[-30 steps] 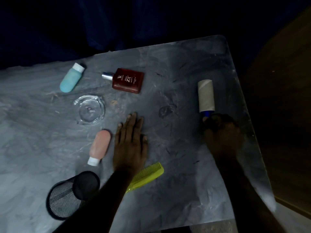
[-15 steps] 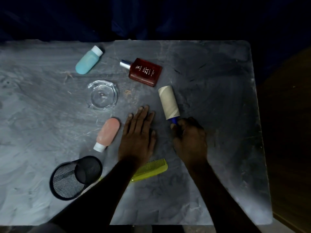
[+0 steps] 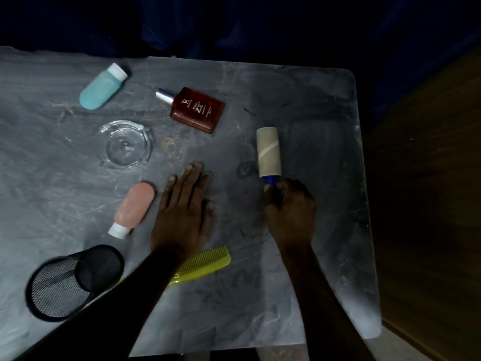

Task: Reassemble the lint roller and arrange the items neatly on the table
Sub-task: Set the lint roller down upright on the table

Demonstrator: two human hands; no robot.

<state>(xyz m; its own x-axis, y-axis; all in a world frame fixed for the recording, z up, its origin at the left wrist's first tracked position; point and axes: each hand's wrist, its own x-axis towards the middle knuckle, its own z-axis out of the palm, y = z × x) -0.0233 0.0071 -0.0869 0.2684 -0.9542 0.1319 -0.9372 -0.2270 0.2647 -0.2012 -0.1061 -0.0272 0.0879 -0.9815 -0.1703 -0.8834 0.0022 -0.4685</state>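
The lint roller (image 3: 268,152) lies on the grey table (image 3: 312,256), its beige cardboard roll pointing away from me. My right hand (image 3: 289,212) is closed around its blue handle, of which only a short piece shows. My left hand (image 3: 183,212) rests flat on the table, fingers spread, holding nothing. A pink bottle (image 3: 134,207) with a white cap lies just left of that hand. A yellow-green comb (image 3: 203,264) lies partly under my left forearm.
A teal bottle (image 3: 101,87) and a dark red perfume bottle (image 3: 197,109) lie at the back. A clear glass ashtray (image 3: 126,144) sits left of centre. A black mesh cup (image 3: 70,282) lies on its side at front left. The table's right edge borders a wooden floor.
My right hand has slid the lint roller from near the right edge toward the middle, then a little back to the right. The left hand has stayed flat.
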